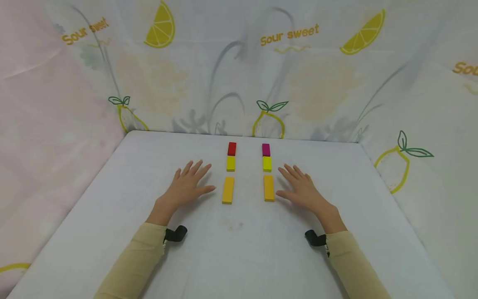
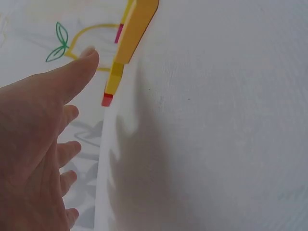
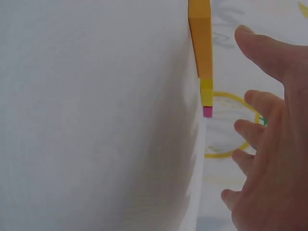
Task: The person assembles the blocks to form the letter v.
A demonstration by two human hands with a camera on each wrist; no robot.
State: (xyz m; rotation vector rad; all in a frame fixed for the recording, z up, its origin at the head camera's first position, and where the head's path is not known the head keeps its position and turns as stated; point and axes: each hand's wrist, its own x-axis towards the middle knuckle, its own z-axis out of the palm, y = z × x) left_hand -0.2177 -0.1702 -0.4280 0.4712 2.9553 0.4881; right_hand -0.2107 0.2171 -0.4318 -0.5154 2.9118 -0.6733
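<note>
Two columns of small blocks lie on the white table. The left column has a red block [image 1: 232, 149] at the far end, a yellow block [image 1: 230, 163] touching or nearly touching it, and a longer orange block [image 1: 228, 190] nearest me. On the right are a magenta block [image 1: 266, 150], another yellow block [image 1: 267, 164] and a second orange block [image 1: 269, 188]. My left hand [image 1: 189, 184] is left of the left column, fingers spread, holding nothing. Right of the other column, my right hand [image 1: 301, 189] has its fingers spread too and holds nothing. Both wrist views show shadows beneath the hands.
The white table [image 1: 239, 257] ends at a back edge just beyond the blocks. A lemon-printed cloth [image 1: 209, 74] hangs behind and at both sides. Each wrist carries a small black device, one by the left sleeve [image 1: 130, 261] and one by the right sleeve [image 1: 354, 261].
</note>
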